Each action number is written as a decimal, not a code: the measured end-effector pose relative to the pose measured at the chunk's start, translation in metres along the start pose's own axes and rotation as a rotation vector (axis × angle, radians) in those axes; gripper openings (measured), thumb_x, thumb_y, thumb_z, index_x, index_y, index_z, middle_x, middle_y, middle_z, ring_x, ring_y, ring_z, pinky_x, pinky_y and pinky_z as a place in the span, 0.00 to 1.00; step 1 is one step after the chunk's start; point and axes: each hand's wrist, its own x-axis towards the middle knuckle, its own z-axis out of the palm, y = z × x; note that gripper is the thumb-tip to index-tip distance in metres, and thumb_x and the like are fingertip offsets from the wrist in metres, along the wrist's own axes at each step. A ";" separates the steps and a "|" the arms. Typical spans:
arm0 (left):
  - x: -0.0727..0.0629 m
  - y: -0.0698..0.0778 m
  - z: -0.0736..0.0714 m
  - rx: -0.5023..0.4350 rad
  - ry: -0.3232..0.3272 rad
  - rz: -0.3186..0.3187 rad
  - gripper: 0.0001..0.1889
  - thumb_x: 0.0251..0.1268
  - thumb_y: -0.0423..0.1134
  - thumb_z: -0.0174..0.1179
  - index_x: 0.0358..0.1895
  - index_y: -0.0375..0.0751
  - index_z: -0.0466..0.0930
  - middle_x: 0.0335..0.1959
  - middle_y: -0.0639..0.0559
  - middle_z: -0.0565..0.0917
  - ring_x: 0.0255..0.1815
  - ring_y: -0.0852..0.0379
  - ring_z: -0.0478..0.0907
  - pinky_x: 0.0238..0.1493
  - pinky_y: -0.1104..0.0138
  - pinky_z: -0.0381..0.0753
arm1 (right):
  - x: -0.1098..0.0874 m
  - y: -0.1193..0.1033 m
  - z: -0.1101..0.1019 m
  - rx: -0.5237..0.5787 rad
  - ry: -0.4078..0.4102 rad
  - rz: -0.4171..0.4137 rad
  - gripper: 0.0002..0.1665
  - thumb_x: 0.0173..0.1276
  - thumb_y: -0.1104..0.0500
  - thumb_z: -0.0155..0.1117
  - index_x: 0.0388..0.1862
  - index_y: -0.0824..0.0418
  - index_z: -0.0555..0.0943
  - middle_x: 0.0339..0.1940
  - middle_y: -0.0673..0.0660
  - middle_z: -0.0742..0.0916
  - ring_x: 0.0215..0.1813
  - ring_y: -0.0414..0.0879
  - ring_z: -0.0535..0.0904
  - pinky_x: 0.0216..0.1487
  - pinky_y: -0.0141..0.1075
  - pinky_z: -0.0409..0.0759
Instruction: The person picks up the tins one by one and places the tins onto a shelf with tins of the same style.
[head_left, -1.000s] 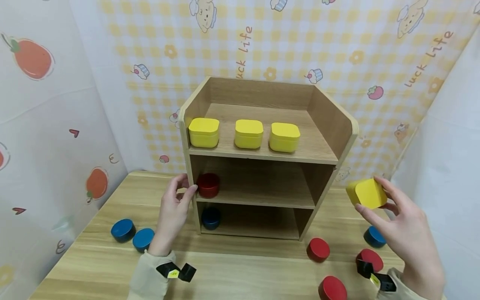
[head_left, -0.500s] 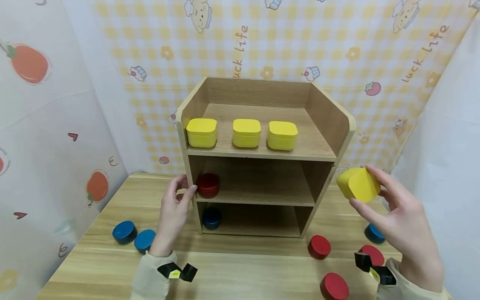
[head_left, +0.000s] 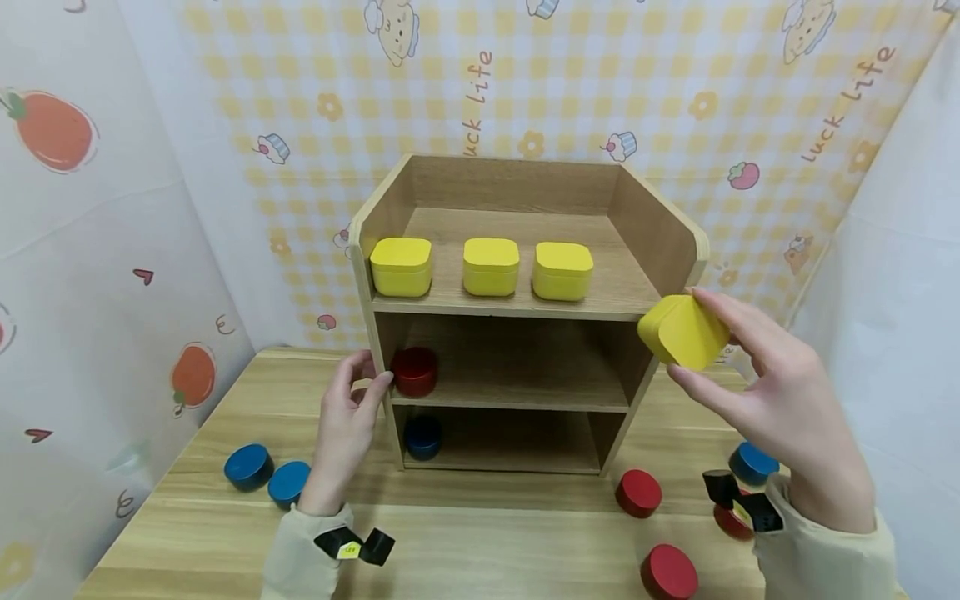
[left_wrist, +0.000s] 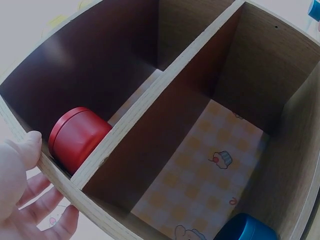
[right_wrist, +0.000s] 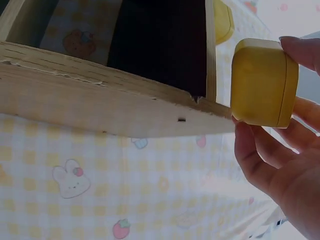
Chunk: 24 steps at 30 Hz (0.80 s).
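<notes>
In the head view my right hand (head_left: 765, 383) pinches a yellow lidded tin (head_left: 682, 333) between thumb and fingers, tilted, beside the right edge of the wooden shelf (head_left: 495, 310). The right wrist view shows this rounded-square tin (right_wrist: 262, 82) near the shelf's side panel, gripped at its lid end. My left hand (head_left: 351, 429) holds the shelf's left side panel, thumb at the front edge and fingers round the outside. Just inside that panel, on the middle level, sits a round red tin (head_left: 415, 372). Three yellow tins (head_left: 491, 268) stand in a row on the top level.
A round blue tin (head_left: 423, 437) is at the bottom level's left end. Two blue tins (head_left: 249, 467) lie left of the left forearm. Several red tins (head_left: 639, 493) and another blue tin (head_left: 753, 463) are on the table (head_left: 465, 542) at the right. Patterned cloth (head_left: 540, 100) hangs behind.
My right hand has carried the yellow tin left and upward, from out at the right to the shelf's right edge. The left hand stays on the side panel.
</notes>
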 end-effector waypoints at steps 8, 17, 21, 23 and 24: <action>0.002 0.000 0.000 -0.001 0.000 0.004 0.17 0.71 0.35 0.58 0.59 0.33 0.71 0.45 0.47 0.74 0.48 0.58 0.71 0.43 0.74 0.74 | 0.018 -0.007 0.010 -0.167 -0.018 -0.036 0.43 0.66 0.33 0.58 0.65 0.65 0.75 0.60 0.61 0.81 0.56 0.53 0.77 0.57 0.20 0.66; 0.003 -0.002 0.000 0.009 -0.001 0.011 0.17 0.72 0.35 0.58 0.59 0.33 0.71 0.46 0.47 0.74 0.49 0.58 0.71 0.44 0.75 0.74 | 0.033 -0.010 0.025 -0.243 0.004 -0.009 0.44 0.48 0.62 0.76 0.67 0.66 0.72 0.61 0.63 0.80 0.58 0.59 0.74 0.55 0.46 0.75; 0.003 -0.001 0.000 0.006 -0.002 0.011 0.17 0.72 0.35 0.58 0.59 0.33 0.71 0.46 0.46 0.74 0.49 0.58 0.70 0.44 0.75 0.74 | 0.038 -0.010 0.030 -0.245 0.037 -0.015 0.42 0.51 0.61 0.75 0.66 0.69 0.73 0.58 0.65 0.80 0.55 0.61 0.73 0.51 0.49 0.71; 0.001 0.000 0.000 0.000 -0.003 0.008 0.17 0.71 0.35 0.58 0.59 0.33 0.71 0.45 0.47 0.74 0.48 0.57 0.71 0.44 0.75 0.74 | 0.039 -0.009 0.033 -0.264 0.047 -0.033 0.39 0.56 0.55 0.71 0.64 0.70 0.73 0.56 0.66 0.81 0.54 0.63 0.72 0.51 0.50 0.68; 0.000 0.005 0.000 0.006 -0.004 0.002 0.17 0.72 0.34 0.58 0.59 0.32 0.71 0.45 0.46 0.74 0.48 0.57 0.70 0.45 0.75 0.74 | 0.040 -0.008 0.035 -0.281 0.051 -0.045 0.38 0.58 0.52 0.69 0.64 0.71 0.73 0.55 0.67 0.81 0.53 0.64 0.71 0.52 0.51 0.67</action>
